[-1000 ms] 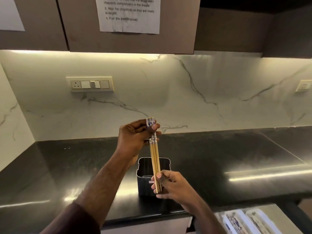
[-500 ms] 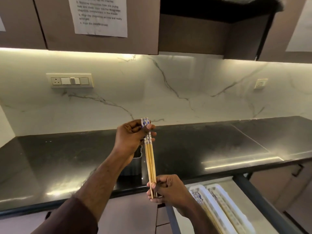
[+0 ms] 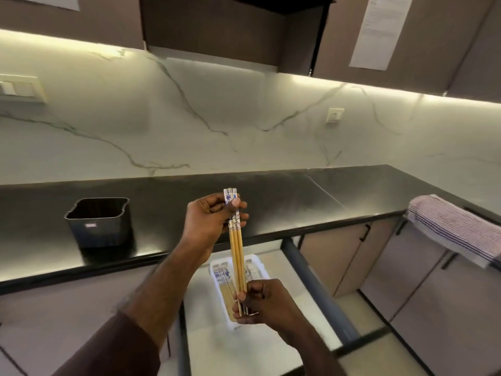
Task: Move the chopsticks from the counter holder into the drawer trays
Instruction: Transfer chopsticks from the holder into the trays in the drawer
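Above the drawer, both hands grip chopsticks.

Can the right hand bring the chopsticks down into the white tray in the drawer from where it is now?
Probably yes. The right hand grips the lower ends of the chopsticks directly above the white tray, the drawer stands open, and nothing lies between. The left hand pinches their upper ends and would have to follow.

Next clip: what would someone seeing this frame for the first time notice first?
First the chopsticks, a near-upright bundle at centre: the left hand pinches their blue-and-white tops, the right hand grips the bare tips. Below them an open drawer holds a white tray with more chopsticks. The dark holder stands on the black counter to the left.
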Available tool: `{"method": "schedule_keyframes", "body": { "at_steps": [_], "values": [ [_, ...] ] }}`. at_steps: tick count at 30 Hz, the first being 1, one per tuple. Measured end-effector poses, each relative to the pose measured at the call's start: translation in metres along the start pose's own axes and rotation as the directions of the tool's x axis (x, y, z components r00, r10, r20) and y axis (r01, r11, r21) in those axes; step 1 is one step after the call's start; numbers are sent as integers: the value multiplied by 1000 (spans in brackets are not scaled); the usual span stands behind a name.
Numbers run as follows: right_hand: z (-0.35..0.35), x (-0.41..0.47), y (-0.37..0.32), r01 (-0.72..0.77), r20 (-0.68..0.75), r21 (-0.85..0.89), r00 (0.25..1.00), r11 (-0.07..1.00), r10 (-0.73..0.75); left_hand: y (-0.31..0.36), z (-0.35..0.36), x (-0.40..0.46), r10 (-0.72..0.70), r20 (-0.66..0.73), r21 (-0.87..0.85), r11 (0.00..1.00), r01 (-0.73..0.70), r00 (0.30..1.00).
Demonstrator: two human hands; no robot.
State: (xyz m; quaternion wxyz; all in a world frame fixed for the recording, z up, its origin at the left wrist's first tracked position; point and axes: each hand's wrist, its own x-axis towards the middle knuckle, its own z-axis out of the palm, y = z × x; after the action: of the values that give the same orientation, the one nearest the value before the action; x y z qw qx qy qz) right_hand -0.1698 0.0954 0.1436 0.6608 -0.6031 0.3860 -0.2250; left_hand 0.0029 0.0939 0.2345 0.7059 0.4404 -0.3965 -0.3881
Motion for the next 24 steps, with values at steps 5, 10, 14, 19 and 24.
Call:
{"method": "schedule_keyframes", "body": {
  "at_steps": [5,10,14,19,24],
  "values": [
    [-60,-6,19,-43,-94,7,995,999,43,-43,51,2,-75,30,44,996,73,997],
    [-109,7,44,-110,-122,-19,987,994,107,-99,80,14,-148,45,96,985,143,988],
    [-140,30,60,-168,-139,-4,976,986,166,-150,94,30,-239,6,130,963,236,971],
    [-170,73,78,-342,-89,13,936,940,342,-223,96,58,-413,-117,152,891,427,903],
    [-187,112,103,-489,-14,-60,872,870,489,-270,87,85,-496,-204,118,844,524,844]
  ]
}}
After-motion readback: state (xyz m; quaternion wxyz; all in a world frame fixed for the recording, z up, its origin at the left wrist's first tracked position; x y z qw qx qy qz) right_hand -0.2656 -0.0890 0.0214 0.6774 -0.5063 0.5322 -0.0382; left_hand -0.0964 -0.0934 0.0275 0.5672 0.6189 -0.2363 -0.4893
